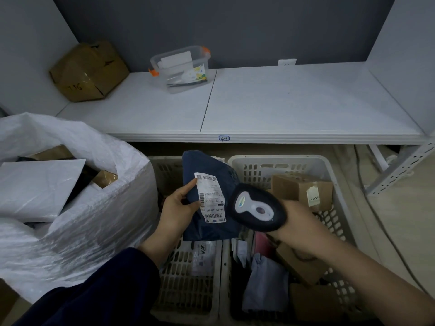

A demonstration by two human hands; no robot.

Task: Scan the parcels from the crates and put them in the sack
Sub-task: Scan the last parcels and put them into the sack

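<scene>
Navy plastic parcel [211, 184], white barcode label [211, 198], slightly crumpled.

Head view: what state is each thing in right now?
Left grip: holds blue parcel, label up.
Right grip: holds scanner, pointed at label.
Sack: open, parcels inside.
Left crate: nearly empty.
Right crate: part-full.
Clear tub: lid on.
Cardboard box: tilted on shelf.

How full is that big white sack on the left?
Partly full, and open. The white sack has a gaping mouth, and a white mailer and a brown box lie inside it. How deep the pile goes cannot be told.
</scene>
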